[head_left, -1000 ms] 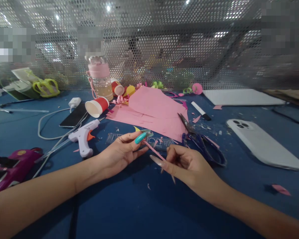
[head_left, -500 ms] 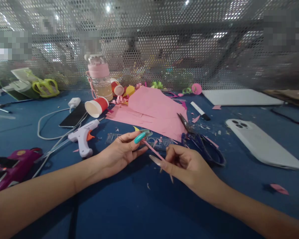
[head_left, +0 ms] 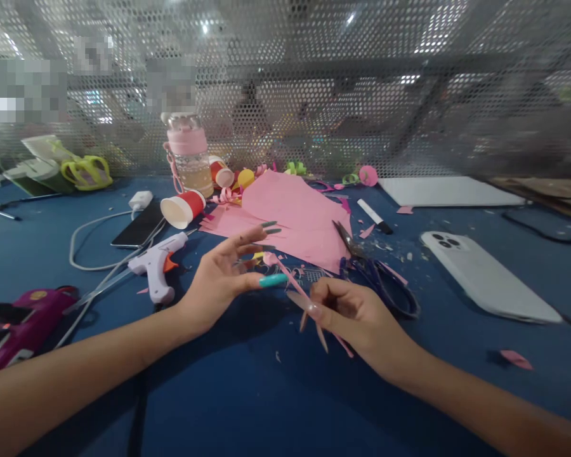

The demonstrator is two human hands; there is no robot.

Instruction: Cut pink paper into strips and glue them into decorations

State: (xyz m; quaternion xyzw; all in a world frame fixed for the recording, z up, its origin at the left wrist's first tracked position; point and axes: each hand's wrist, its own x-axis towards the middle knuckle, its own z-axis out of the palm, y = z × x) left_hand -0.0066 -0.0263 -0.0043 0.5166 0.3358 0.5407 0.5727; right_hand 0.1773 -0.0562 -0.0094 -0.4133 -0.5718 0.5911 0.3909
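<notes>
Between the thumb and fingers of my right hand (head_left: 361, 317) is a thin pink paper stick (head_left: 292, 278), tilted up to the left, with a small knobbed tip. My left hand (head_left: 214, 279) is just left of that tip, its thumb and fingers apart and nothing gripped. Beyond both hands, pink paper sheets (head_left: 290, 203) lie stacked. Dark blue-handled scissors (head_left: 378, 276) rest by the sheets, close to my right hand. Left of my left hand lies a white glue gun (head_left: 157, 263) with an orange trigger.
A white phone (head_left: 488, 276) lies at right, a marker (head_left: 375, 216) behind the scissors. A dark phone (head_left: 140, 225), a red paper cup (head_left: 184, 208) and a pink-lidded bottle (head_left: 188, 155) stand or lie at back left. A perforated metal panel (head_left: 314, 82) rises behind.
My left hand has let go of the stick's upper end and spread its fingers, baring the knobbed tip. My right hand still holds the stick.
</notes>
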